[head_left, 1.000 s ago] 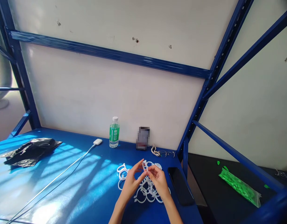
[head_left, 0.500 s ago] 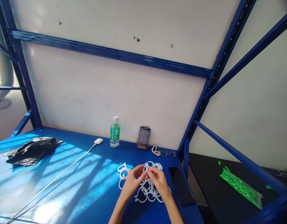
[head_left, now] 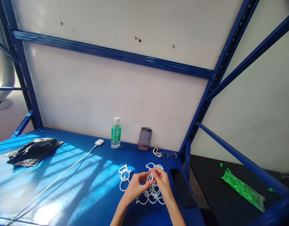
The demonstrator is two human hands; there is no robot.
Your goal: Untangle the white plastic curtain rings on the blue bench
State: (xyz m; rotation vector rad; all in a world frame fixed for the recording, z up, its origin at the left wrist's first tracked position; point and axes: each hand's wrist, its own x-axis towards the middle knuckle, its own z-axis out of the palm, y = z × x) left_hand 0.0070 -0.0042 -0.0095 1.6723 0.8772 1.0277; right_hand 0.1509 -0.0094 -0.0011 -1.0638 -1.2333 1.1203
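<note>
A heap of white plastic rings (head_left: 152, 196) lies on the blue table (head_left: 88, 188), with a few more rings (head_left: 124, 174) just to its left. My left hand (head_left: 135, 186) and my right hand (head_left: 161, 183) meet above the heap. Both pinch one white ring (head_left: 150, 177) between their fingertips, the fingers of each hand closed on it.
A black phone (head_left: 181, 186) lies right of the heap near the table edge. A green-labelled water bottle (head_left: 116, 133), a white charger (head_left: 99, 142) with its cable, glasses (head_left: 166, 154) and a crumpled black bag (head_left: 33, 151) are on the table. A green bag (head_left: 242, 189) lies on the dark bench at right.
Both hands have lowered slightly toward the heap, still holding the ring, and the fingers of my left hand have curled in closer.
</note>
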